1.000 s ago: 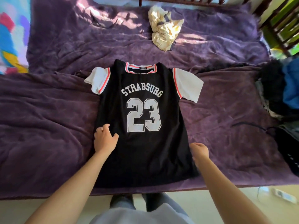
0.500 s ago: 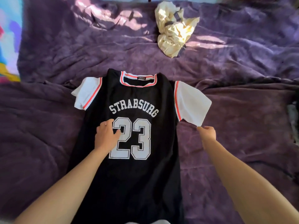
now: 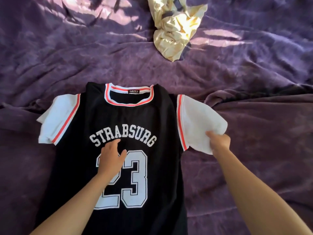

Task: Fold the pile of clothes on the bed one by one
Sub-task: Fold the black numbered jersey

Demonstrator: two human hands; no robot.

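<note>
A black shirt lies face up and spread flat on a bed, in the middle of the view. Its collar points away from the person, and its hem runs out past the bottom edge of the view. White letters across the chest read STRABSURG above a large white 23. The collar is white with orange-red stripes. Both short sleeves are white with an orange-red stripe at the seam.

The left hand lies flat on the chest, fingers straight and slightly spread. It covers the top of the 2, and the fingertips reach the lettering. Its grip is apart and holds nothing.

The right hand is at the lower outer edge of the right sleeve. Its grip is clamped on the white cloth, which bunches a little there. The left sleeve lies flat and untouched, spread out to the side.

A rumpled purple blanket covers the bed and shows in wide stretches on both sides of the shirt. A raised fold of it runs from near the right sleeve toward the right edge of the view. Past the collar there is another stretch of blanket. Beyond that, well apart from the shirt, a crumpled cream garment lies at the top of the view among patches of sunlight.
</note>
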